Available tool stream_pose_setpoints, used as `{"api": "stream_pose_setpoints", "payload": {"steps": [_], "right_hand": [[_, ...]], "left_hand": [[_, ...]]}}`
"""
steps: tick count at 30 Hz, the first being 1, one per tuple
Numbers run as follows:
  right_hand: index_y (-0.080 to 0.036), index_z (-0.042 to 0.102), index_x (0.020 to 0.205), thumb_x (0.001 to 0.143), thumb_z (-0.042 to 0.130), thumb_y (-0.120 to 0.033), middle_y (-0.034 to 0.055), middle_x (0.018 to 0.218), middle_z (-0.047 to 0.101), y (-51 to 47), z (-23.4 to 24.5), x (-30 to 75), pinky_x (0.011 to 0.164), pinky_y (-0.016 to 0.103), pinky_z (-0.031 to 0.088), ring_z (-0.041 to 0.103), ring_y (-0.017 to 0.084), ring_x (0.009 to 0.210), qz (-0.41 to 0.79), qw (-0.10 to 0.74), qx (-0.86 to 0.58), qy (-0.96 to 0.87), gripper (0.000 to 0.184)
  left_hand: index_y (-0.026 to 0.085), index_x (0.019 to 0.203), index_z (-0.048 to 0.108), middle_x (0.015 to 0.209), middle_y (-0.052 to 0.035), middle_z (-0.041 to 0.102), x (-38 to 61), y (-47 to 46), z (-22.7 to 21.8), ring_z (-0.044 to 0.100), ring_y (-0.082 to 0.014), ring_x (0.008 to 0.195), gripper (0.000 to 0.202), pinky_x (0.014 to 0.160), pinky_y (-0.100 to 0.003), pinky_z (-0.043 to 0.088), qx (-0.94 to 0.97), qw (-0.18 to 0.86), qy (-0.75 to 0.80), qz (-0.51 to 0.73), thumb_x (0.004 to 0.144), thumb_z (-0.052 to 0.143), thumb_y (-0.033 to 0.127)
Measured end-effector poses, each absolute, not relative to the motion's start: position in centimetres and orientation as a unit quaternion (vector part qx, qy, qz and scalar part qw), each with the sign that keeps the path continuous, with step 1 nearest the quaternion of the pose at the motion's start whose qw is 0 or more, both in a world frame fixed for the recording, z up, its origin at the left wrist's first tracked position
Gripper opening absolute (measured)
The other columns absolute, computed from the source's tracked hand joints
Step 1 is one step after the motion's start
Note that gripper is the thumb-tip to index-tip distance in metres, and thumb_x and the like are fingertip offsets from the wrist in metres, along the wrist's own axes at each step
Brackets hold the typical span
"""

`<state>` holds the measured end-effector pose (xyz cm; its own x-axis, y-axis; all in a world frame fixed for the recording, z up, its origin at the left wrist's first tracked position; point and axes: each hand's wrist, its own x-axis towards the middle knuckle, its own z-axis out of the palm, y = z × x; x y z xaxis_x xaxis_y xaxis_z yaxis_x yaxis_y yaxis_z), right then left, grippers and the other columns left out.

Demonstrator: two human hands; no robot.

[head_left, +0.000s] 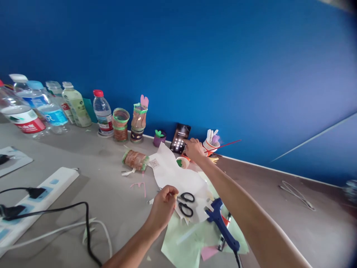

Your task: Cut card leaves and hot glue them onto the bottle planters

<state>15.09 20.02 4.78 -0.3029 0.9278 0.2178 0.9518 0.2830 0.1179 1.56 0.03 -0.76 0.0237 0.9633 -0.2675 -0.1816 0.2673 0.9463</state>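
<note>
My right hand [193,149] reaches far across the table, its fingers touching a lit phone [180,138] that leans against the blue wall. My left hand [163,206] rests closed over the white paper [178,175], pinching something small and pale that I cannot make out. Black-handled scissors [186,203] lie just right of that hand. A blue glue gun [221,224] lies under my right forearm on green paper [181,242].
Several water bottles [41,108] line the wall at left, with decorated cups [121,124] and a craft jar [135,160] lying on its side. A white power strip [36,201] with black cables sits front left. A cup of sticks [211,143] stands by the phone.
</note>
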Motion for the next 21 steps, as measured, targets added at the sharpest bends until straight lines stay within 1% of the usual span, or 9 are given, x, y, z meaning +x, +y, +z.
{"api": "stream_pose_setpoints", "payload": {"steps": [3, 8, 15, 21], "right_hand": [[-0.018, 0.058, 0.123, 0.095, 0.058, -0.034, 0.0088, 0.125, 0.060, 20.2, 4.2, 15.2, 0.088, 0.043, 0.054, 0.062, 0.022, 0.104, -0.119, 0.027, -0.574, -0.809, 0.032], [-0.018, 0.058, 0.122, 0.095, 0.058, -0.032, 0.0089, 0.124, 0.060, 20.2, 3.5, 14.9, 0.087, 0.042, 0.054, 0.063, 0.022, 0.103, -0.131, 0.000, -0.560, -0.818, 0.030], [-0.018, 0.057, 0.124, 0.095, 0.058, -0.032, 0.0091, 0.124, 0.060, 20.4, 3.3, 14.3, 0.087, 0.043, 0.054, 0.063, 0.022, 0.104, -0.160, 0.000, -0.551, -0.819, 0.032], [-0.018, 0.057, 0.124, 0.095, 0.059, -0.032, 0.0092, 0.124, 0.060, 20.7, 3.1, 14.2, 0.087, 0.043, 0.054, 0.063, 0.022, 0.104, -0.171, -0.007, -0.552, -0.816, 0.033]], "left_hand": [[0.019, 0.086, 0.057, 0.055, 0.0061, 0.048, 1.6, 0.1, -0.9, 0.042, -0.0098, 0.048, 0.015, 0.048, -0.020, 0.032, 0.377, 0.604, 0.511, 0.482, 0.075, 0.051, 0.027], [0.018, 0.086, 0.057, 0.058, 0.0053, 0.050, 1.7, 0.0, -1.1, 0.044, -0.0095, 0.048, 0.014, 0.049, -0.020, 0.033, 0.376, 0.603, 0.513, 0.481, 0.075, 0.054, 0.026], [0.019, 0.087, 0.057, 0.058, 0.0055, 0.050, 1.8, 0.0, -1.4, 0.043, -0.0089, 0.047, 0.016, 0.047, -0.020, 0.031, 0.360, 0.618, 0.508, 0.480, 0.074, 0.056, 0.027], [0.018, 0.086, 0.057, 0.057, 0.0054, 0.050, 1.7, 0.0, -1.7, 0.044, -0.0091, 0.047, 0.014, 0.047, -0.020, 0.033, 0.363, 0.613, 0.501, 0.491, 0.075, 0.055, 0.025]]}}
